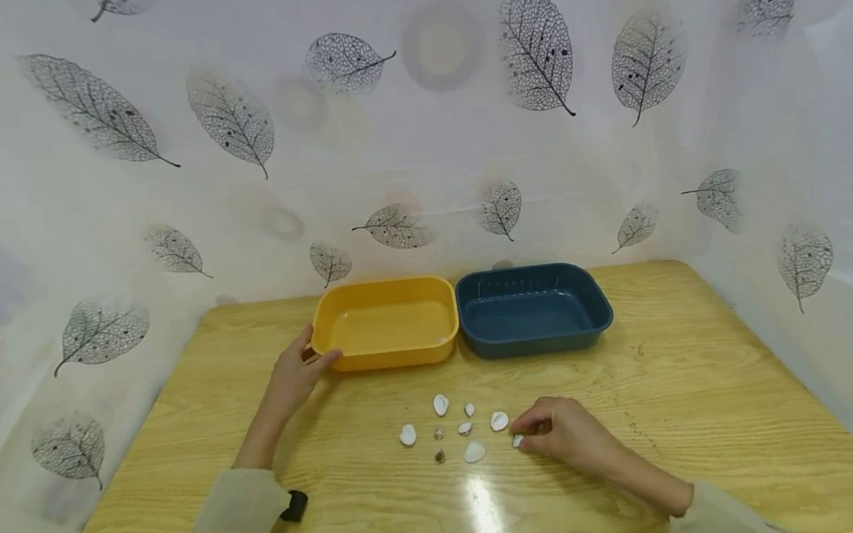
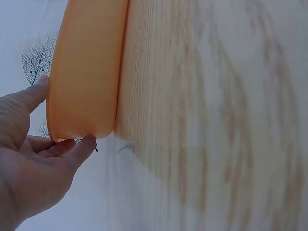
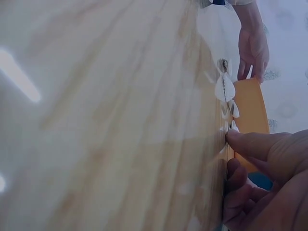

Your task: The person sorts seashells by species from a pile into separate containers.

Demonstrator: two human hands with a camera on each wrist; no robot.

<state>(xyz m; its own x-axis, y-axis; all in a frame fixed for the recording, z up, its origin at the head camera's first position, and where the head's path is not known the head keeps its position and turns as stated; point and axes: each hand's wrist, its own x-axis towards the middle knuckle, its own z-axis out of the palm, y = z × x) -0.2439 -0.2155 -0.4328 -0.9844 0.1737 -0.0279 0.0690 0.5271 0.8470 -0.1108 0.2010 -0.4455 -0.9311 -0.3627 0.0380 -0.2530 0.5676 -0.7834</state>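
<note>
Clock centred on the loose shells, 12 pointing away from me. Nearest: light right sleeve [image 1: 722, 518] at 4, light left sleeve [image 1: 228, 516] between 8 and 9, small black block [image 1: 295, 505] by its cuff at 8. Glare streak on the wooden bench [image 1: 710, 387] at 6.

Next out, a dark brown shell [image 1: 440, 457] at 7 and a broad white shell [image 1: 474, 451] between 4 and 5. My right hand [image 1: 567, 430] sits at 3; its grip pinches a small white shell [image 1: 517, 442], thumb against finger, low over the bench; I can't tell if the shell touches wood. More loose shells: white oval shell [image 1: 408, 435] at 9, white round shell [image 1: 499, 421] at 3, just beside my fingertips, a small tan shell [image 1: 439, 434] and another white one near the hub, two more between 11 and 2.

Further out, my left hand [image 1: 293, 379] at 10: grip holds the yellow tray [image 1: 403, 359] by its near left corner, thumb on the near rim, fingers round the left end. That tray sits at 11, white speck [image 1: 442, 340] inside at its near right corner. Blue tray [image 1: 536, 345] right beside it at 1. Farthest, leaf-print curtain [image 1: 448, 149] at 12.
</note>
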